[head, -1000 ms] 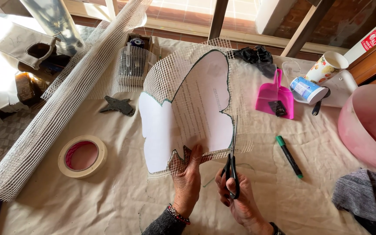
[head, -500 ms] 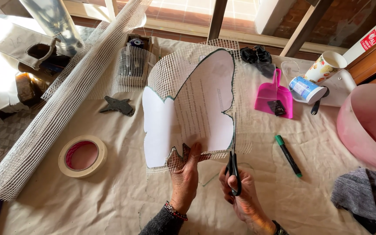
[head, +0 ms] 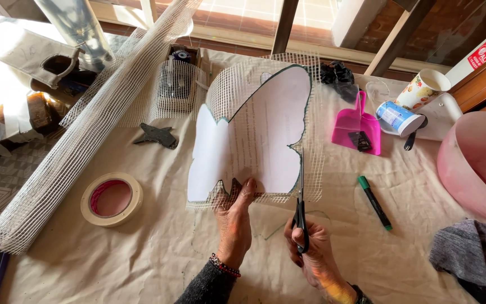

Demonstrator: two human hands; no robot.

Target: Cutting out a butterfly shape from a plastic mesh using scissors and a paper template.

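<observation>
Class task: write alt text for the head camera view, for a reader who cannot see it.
A left hand holds up a white butterfly-shaped paper template backed with mesh, while the right hand cuts along its right edge with scissors. On the cloth-covered table lie a tape roll, a green marker and a pink dustpan.

Counted on the cloth-covered table: one white paper template, backed by one cut piece of mesh; one pair of scissors; one roll of mesh; one roll of tape; one green marker; one pink dustpan; one pink basin; two cups; one grey rag. Two hands are seen, left hand and right hand.
</observation>
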